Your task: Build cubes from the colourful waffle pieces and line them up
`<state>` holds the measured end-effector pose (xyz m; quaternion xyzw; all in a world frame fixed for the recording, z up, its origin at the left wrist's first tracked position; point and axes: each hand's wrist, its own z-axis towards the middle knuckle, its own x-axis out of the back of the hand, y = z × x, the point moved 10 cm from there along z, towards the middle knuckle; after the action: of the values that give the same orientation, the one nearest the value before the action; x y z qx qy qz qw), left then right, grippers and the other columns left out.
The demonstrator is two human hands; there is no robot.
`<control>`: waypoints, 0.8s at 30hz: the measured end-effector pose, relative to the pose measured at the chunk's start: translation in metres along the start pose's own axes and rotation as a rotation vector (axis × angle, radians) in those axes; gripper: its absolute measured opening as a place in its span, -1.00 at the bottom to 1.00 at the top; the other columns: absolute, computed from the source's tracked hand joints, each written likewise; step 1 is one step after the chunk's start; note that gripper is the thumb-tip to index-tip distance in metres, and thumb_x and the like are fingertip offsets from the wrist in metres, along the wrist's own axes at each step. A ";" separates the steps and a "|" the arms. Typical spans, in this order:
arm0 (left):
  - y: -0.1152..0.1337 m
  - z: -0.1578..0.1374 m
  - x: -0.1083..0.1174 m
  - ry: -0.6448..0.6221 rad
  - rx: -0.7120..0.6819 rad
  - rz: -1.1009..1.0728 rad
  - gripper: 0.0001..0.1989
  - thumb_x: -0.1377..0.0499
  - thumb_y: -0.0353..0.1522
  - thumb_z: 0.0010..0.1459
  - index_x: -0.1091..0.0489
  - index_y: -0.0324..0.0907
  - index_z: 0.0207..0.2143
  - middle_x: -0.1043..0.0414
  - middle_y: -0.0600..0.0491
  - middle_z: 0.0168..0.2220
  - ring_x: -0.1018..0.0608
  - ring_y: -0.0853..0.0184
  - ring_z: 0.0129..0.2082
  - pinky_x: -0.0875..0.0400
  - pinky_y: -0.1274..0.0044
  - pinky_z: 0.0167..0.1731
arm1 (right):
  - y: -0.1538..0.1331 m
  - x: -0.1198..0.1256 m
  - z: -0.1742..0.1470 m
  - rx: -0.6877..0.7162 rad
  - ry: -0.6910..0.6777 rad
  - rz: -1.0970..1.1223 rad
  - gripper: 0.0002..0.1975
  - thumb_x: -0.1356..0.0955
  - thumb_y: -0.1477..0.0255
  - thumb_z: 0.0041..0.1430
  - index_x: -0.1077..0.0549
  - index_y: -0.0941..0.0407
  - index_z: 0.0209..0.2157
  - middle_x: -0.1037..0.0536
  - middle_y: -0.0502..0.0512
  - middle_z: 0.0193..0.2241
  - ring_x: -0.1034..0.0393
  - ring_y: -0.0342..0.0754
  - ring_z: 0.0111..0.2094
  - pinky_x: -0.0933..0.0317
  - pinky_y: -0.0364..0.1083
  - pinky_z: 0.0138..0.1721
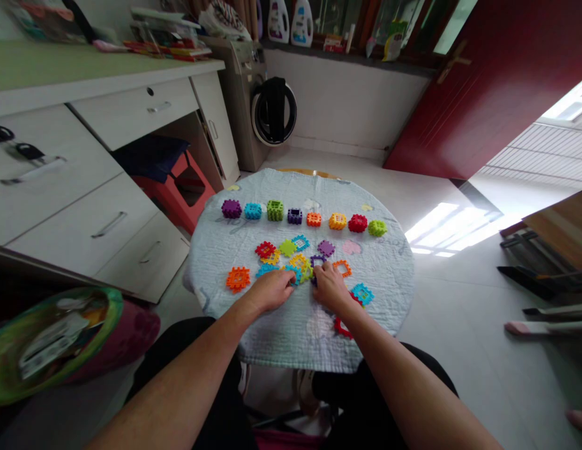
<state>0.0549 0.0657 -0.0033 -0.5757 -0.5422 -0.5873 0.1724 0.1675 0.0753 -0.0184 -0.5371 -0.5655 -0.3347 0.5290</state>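
Observation:
My left hand (pixel 274 289) is closed, its fingertips pinching a light blue notched tile (pixel 293 273) over the pile. Close by on the right, my right hand (pixel 330 285) curls its fingers down on a dark purple notched frame tile (pixel 317 260); its fingertips are partly hidden. Between and beyond the hands lie a yellow tile (pixel 299 260), a lime green tile (pixel 287 248) and a purple tile (pixel 326 248). An orange tile (pixel 238 279) lies flat left of my left hand. A red tile (pixel 342 328) shows partly beneath my right forearm.
Several assembled notched blocks stand in a row across the far side of the cloth-covered round table (pixel 272 337), among them a green block (pixel 275 210) and a red block (pixel 357 223). A waste basket (pixel 117 325) stands at left, near white drawers (pixel 107 219).

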 end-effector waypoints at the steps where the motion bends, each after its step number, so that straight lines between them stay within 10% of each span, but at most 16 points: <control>1: 0.000 0.000 0.000 -0.002 0.002 0.002 -0.87 -0.07 -0.38 0.11 -0.40 -0.16 -0.32 -0.52 0.01 -0.33 -0.52 0.27 -0.30 -0.29 0.53 -0.32 | 0.002 0.001 0.001 -0.004 0.010 0.029 -0.71 -0.27 0.55 0.01 -0.39 0.17 -0.16 -0.36 0.24 -0.16 -0.28 0.05 -0.15 -0.13 -0.06 -0.15; 10: 0.005 0.000 0.001 -0.013 -0.003 0.017 -0.85 -0.06 -0.40 0.11 -0.41 -0.16 -0.30 -0.52 -0.01 -0.32 -0.53 0.24 -0.29 -0.30 0.52 -0.33 | 0.027 0.034 0.027 0.030 0.299 0.295 -0.68 -0.28 0.51 0.01 -0.35 0.10 -0.13 -0.32 0.13 -0.15 -0.25 -0.03 -0.13 -0.15 -0.07 -0.05; 24: 0.007 -0.001 0.000 -0.013 -0.032 0.021 -0.85 -0.08 -0.40 0.09 -0.42 -0.17 -0.29 -0.52 -0.03 -0.30 -0.53 0.23 -0.28 -0.31 0.50 -0.31 | 0.013 0.001 0.039 0.231 0.009 0.012 -0.29 -0.31 0.54 -0.06 -0.18 0.18 0.20 -0.23 0.23 0.18 -0.12 0.09 0.09 -0.05 0.00 0.09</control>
<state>0.0597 0.0623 0.0004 -0.5879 -0.5279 -0.5902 0.1656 0.1707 0.1150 -0.0280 -0.4746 -0.5946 -0.2665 0.5918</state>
